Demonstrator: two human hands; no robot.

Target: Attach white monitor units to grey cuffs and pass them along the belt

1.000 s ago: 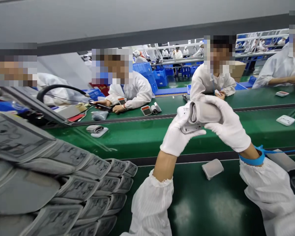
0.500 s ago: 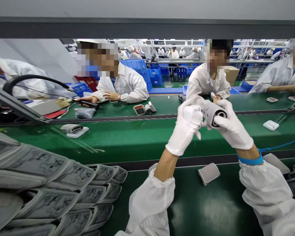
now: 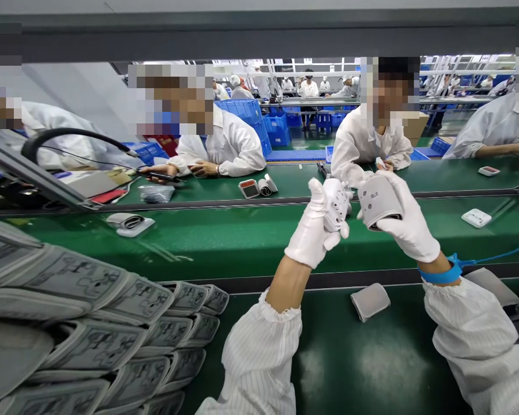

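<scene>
My left hand [image 3: 312, 227], in a white glove, grips a white wrist blood pressure monitor unit [image 3: 336, 203]; its side with dark markings and recesses faces right. My gloved right hand [image 3: 409, 222] is closed round a rolled grey cuff [image 3: 378, 199] with small holes on its flat face. A narrow gap separates the unit from the cuff, and both are held up over the green conveyor belt [image 3: 225, 242]. Another rolled cuff [image 3: 371, 302] lies on the green bench below my hands. A blue wrist strap [image 3: 440, 275] circles my right wrist.
Stacked grey cuffs [image 3: 112, 323] fill the left side of the bench. On the belt lie a monitor with cuff [image 3: 130, 223] at left and a white unit [image 3: 476, 218] at right. Co-workers in white coats sit opposite. A grey beam [image 3: 259, 43] crosses above.
The unit and cuff, stacked together a second ago, are now apart, one in each hand. My left hand has turned the unit's marked side to the right. The view has levelled.
</scene>
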